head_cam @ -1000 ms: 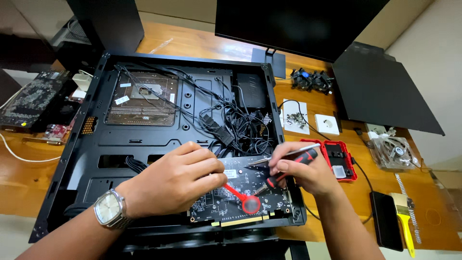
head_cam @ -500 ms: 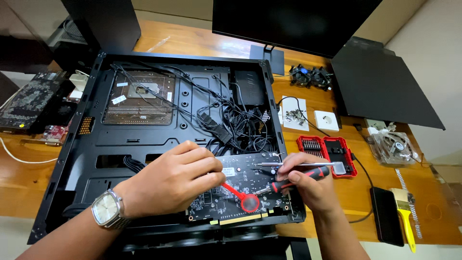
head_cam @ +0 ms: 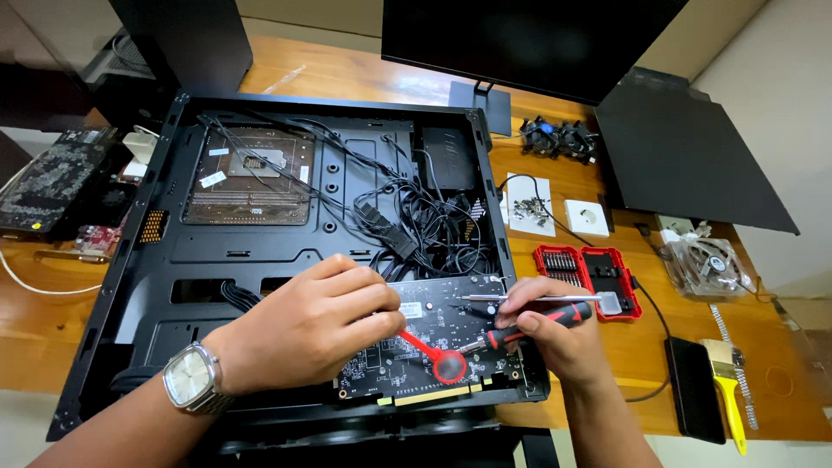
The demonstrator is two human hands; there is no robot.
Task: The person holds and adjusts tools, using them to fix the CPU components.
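A black computer case (head_cam: 173, 260) lies open on its side on a wooden desk. A black graphics card (head_cam: 433, 347) with a red round part rests on the case's near right corner. My left hand (head_cam: 312, 325), with a wristwatch, presses down on the card's left part. My right hand (head_cam: 546, 325) grips a red and black screwdriver (head_cam: 555, 316) lying roughly level, with its tip pointing left onto the card. A second metal shaft (head_cam: 498, 298) lies just above it under my fingers.
A tangle of black cables (head_cam: 416, 217) fills the case's middle. To the right lie a red bit set (head_cam: 589, 273), a paper with screws (head_cam: 529, 208), a fan cooler (head_cam: 706, 264), a yellow brush (head_cam: 724, 390), a black phone (head_cam: 689, 390) and a black side panel (head_cam: 685, 147). A monitor (head_cam: 537, 39) stands behind.
My right hand has lowered the screwdriver and turned it flatter, with its tip now on the card. My left hand has stayed on the card. The view has shifted slightly.
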